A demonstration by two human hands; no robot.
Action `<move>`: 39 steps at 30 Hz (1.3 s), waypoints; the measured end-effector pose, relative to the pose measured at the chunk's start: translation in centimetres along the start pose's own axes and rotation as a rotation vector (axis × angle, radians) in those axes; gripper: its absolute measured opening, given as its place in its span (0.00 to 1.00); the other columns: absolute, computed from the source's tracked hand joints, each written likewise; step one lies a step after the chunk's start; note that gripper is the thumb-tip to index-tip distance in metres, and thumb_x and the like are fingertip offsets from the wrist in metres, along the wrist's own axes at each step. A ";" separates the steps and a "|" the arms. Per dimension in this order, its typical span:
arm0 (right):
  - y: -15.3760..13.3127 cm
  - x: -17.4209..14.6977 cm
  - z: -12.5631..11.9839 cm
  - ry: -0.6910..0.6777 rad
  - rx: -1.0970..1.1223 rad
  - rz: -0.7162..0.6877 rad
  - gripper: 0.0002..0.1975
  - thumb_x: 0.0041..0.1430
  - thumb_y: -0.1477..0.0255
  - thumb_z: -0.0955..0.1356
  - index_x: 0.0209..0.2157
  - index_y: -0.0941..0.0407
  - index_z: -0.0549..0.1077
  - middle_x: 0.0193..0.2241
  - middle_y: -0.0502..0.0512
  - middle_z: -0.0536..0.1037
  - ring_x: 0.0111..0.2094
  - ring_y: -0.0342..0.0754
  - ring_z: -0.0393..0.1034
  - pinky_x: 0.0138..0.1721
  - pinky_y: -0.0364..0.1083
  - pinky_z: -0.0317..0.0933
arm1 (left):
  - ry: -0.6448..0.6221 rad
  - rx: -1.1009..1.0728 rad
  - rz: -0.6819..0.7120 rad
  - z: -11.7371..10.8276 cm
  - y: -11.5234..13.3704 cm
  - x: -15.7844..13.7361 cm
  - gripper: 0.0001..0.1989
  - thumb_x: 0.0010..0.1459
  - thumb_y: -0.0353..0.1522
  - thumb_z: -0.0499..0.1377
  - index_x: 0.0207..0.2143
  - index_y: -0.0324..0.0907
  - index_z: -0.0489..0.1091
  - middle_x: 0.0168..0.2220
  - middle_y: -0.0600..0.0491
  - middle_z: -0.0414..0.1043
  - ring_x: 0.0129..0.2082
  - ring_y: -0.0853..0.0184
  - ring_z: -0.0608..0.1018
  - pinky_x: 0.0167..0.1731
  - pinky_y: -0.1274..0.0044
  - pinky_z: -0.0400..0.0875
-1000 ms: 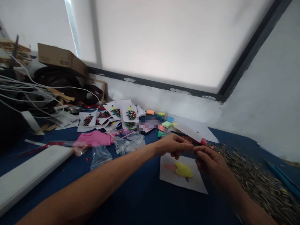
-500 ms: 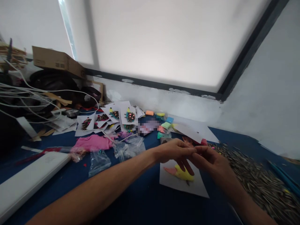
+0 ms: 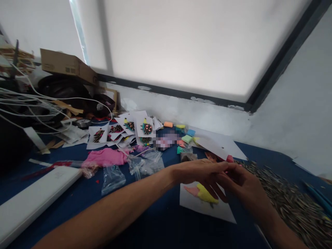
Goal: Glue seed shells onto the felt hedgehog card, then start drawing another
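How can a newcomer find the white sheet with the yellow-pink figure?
On the dark blue tabletop, find the bare left hand and right hand. The white sheet lies just below them. Unlike the spiky-figured white papers farther left, its figure shows no dark striped spikes.

The table (image 3: 160, 226) is a deep navy, and the white sheet (image 3: 223, 212) on it shows a bright yellow figure (image 3: 203, 193) with a salmon-pink snout (image 3: 192, 191), while the seeds (image 3: 290, 200) look to me streaked in dark grey and tan. The little blocks (image 3: 168, 124) over there run orange, yellow, blue and pale green, and the big lump (image 3: 106, 157) is candy pink. The cardboard box (image 3: 58, 62) is plain brown, the long case (image 3: 38, 197) white, and the blind (image 3: 181, 45) off-white inside a charcoal frame (image 3: 173, 94).
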State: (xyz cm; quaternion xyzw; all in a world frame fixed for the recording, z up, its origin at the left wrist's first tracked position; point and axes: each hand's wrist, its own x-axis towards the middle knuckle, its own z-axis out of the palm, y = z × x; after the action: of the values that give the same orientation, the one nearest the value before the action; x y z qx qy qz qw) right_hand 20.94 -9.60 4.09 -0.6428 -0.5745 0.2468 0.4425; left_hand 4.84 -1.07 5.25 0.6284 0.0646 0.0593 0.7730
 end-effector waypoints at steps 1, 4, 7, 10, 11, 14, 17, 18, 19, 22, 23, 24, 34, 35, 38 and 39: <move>0.3 0.2 -0.2 -0.001 0.003 0.018 0.22 0.45 0.54 0.73 0.37 0.55 0.74 0.32 0.57 0.80 0.33 0.54 0.75 0.32 0.49 0.69 | 0.001 0.011 0.005 -0.3 -0.1 0.0 0.29 0.62 0.52 0.48 0.38 0.37 0.75 0.30 0.48 0.75 0.34 0.64 0.79 0.39 0.71 0.72; 0.7 0.7 -0.8 0.020 0.016 0.068 0.25 0.43 0.52 0.73 0.38 0.56 0.74 0.35 0.60 0.80 0.35 0.55 0.75 0.32 0.50 0.69 | -0.017 0.028 0.024 -1.5 -0.6 0.0 0.33 0.59 0.55 0.48 0.40 0.35 0.74 0.35 0.44 0.76 0.35 0.63 0.79 0.40 0.70 0.72; 0.5 0.8 -0.7 0.041 -0.018 0.071 0.27 0.40 0.51 0.74 0.36 0.56 0.74 0.36 0.61 0.80 0.36 0.57 0.75 0.33 0.51 0.69 | -0.022 0.011 0.038 -2.0 -1.1 0.2 0.34 0.58 0.57 0.49 0.43 0.35 0.74 0.40 0.42 0.76 0.36 0.63 0.79 0.40 0.69 0.72; 0.0 0.4 -0.2 0.017 -0.043 0.011 0.24 0.43 0.52 0.73 0.37 0.54 0.75 0.36 0.60 0.80 0.36 0.57 0.75 0.33 0.51 0.70 | -0.062 0.003 0.036 -1.5 -1.1 0.3 0.36 0.55 0.58 0.51 0.44 0.35 0.74 0.37 0.42 0.77 0.36 0.61 0.79 0.39 0.69 0.72; -0.2 0.2 -0.1 0.007 -0.049 -0.008 0.23 0.44 0.52 0.73 0.36 0.54 0.75 0.35 0.59 0.81 0.35 0.56 0.76 0.32 0.50 0.70 | -0.076 0.000 0.037 -1.2 -1.0 0.4 0.37 0.54 0.59 0.52 0.45 0.35 0.73 0.36 0.42 0.77 0.36 0.61 0.79 0.38 0.69 0.72; -0.3 0.1 0.0 0.008 -0.066 -0.020 0.23 0.44 0.52 0.73 0.36 0.54 0.74 0.31 0.57 0.80 0.32 0.55 0.75 0.30 0.49 0.69 | -0.061 -0.008 0.046 -0.9 -0.7 0.4 0.36 0.52 0.58 0.54 0.45 0.35 0.73 0.38 0.43 0.77 0.36 0.61 0.79 0.37 0.69 0.72; 0.1 0.5 -0.5 0.046 -0.083 0.002 0.25 0.42 0.51 0.73 0.37 0.54 0.74 0.26 0.54 0.78 0.31 0.55 0.75 0.28 0.49 0.68 | 0.003 0.005 0.043 -1.5 -0.8 0.4 0.34 0.54 0.57 0.53 0.43 0.36 0.74 0.41 0.42 0.76 0.36 0.62 0.79 0.38 0.70 0.72; 0.3 0.6 -0.7 0.060 -0.088 0.005 0.25 0.41 0.52 0.73 0.37 0.54 0.74 0.26 0.54 0.78 0.31 0.55 0.74 0.27 0.49 0.68 | 0.011 0.013 0.035 -1.7 -0.8 0.3 0.32 0.55 0.56 0.53 0.43 0.37 0.74 0.42 0.42 0.76 0.37 0.63 0.79 0.38 0.71 0.72; 0.5 0.7 -0.8 0.072 -0.095 0.004 0.24 0.41 0.52 0.73 0.36 0.54 0.74 0.26 0.54 0.78 0.31 0.54 0.74 0.27 0.49 0.67 | 0.015 0.026 0.028 -1.8 -0.9 0.2 0.30 0.56 0.55 0.54 0.42 0.37 0.74 0.43 0.43 0.76 0.37 0.64 0.79 0.38 0.72 0.72; 0.8 0.7 -1.0 0.086 -0.103 -0.010 0.23 0.42 0.53 0.73 0.36 0.54 0.75 0.28 0.56 0.79 0.30 0.54 0.74 0.25 0.47 0.66 | 0.034 0.062 0.039 -1.9 -0.9 -0.1 0.23 0.55 0.48 0.60 0.43 0.39 0.75 0.44 0.45 0.76 0.34 0.67 0.79 0.39 0.73 0.72; 0.7 0.7 -0.9 0.083 -0.101 -0.014 0.23 0.43 0.54 0.73 0.37 0.55 0.75 0.29 0.57 0.79 0.31 0.54 0.74 0.25 0.47 0.66 | 0.052 0.066 0.050 -1.8 -0.9 -0.2 0.21 0.55 0.46 0.62 0.43 0.39 0.75 0.43 0.46 0.76 0.33 0.68 0.79 0.39 0.73 0.72; 0.7 0.7 -0.9 0.078 -0.097 -0.016 0.23 0.43 0.54 0.73 0.37 0.55 0.75 0.30 0.58 0.79 0.32 0.54 0.74 0.25 0.47 0.66 | 0.078 0.066 0.059 -1.7 -0.9 -0.3 0.20 0.54 0.44 0.63 0.42 0.39 0.76 0.42 0.46 0.76 0.32 0.68 0.79 0.39 0.74 0.72; -0.7 0.3 -0.3 0.086 -0.001 -0.079 0.16 0.44 0.56 0.73 0.31 0.52 0.79 0.35 0.58 0.81 0.36 0.55 0.75 0.35 0.50 0.69 | 0.310 0.070 0.094 -2.5 -1.6 0.1 0.15 0.52 0.36 0.66 0.40 0.36 0.74 0.33 0.48 0.77 0.27 0.69 0.78 0.31 0.76 0.71; -0.7 0.2 -0.2 0.080 -0.012 -0.103 0.15 0.44 0.56 0.73 0.31 0.51 0.79 0.36 0.58 0.81 0.37 0.55 0.74 0.35 0.50 0.69 | 0.301 0.055 0.091 -2.5 -1.7 0.2 0.18 0.52 0.35 0.66 0.43 0.36 0.73 0.32 0.48 0.76 0.27 0.69 0.79 0.31 0.75 0.71; -0.7 0.1 -0.1 0.038 -0.050 -0.144 0.16 0.47 0.55 0.71 0.33 0.51 0.81 0.37 0.58 0.80 0.37 0.54 0.74 0.32 0.47 0.68 | 0.249 0.020 0.095 -2.6 -1.9 0.3 0.26 0.53 0.36 0.65 0.52 0.36 0.66 0.31 0.48 0.76 0.26 0.67 0.79 0.33 0.71 0.72; -0.7 0.1 0.0 0.014 -0.060 -0.142 0.17 0.47 0.54 0.71 0.33 0.51 0.81 0.35 0.57 0.80 0.35 0.53 0.73 0.30 0.47 0.68 | 0.223 0.024 0.097 -2.7 -2.0 0.2 0.28 0.53 0.36 0.65 0.54 0.35 0.63 0.31 0.48 0.76 0.26 0.67 0.79 0.33 0.71 0.72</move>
State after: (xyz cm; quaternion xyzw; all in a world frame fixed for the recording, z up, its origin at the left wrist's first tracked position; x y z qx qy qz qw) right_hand 20.61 -9.55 4.74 -0.6150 -0.6229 0.1929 0.4433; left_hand 4.63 1.18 2.78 0.6293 0.1201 0.1654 0.7498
